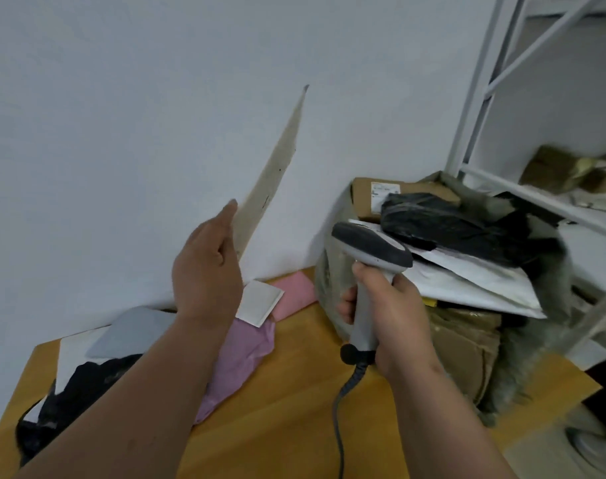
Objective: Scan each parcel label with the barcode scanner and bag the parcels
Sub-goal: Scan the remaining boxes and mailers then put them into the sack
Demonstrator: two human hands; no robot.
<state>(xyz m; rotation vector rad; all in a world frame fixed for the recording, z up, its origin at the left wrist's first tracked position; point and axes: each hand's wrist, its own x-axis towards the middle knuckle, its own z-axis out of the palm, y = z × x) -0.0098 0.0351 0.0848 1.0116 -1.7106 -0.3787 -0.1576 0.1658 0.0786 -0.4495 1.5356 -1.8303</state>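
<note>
Scanner (pixel 370 248) gripped by its handle in my right hand (pixel 394 316), I hold a thin beige parcel (pixel 270 174) edge-on in my left hand (pixel 206 267), label hidden, so next I'd turn it to the beam.

We could read no text anywhere. Up and to the right of the right hand (pixel 394 316), a white label (pixel 381 192) stood on a brown cardboard box (pixel 365 202) in the pile of parcels; it carried dark print, but the marks were too small and blurred for us to make out a single letter or number. The flat beige parcel (pixel 273 174) held up by the left hand (pixel 204 271) showed only small dark specks, none legible to us.
</note>
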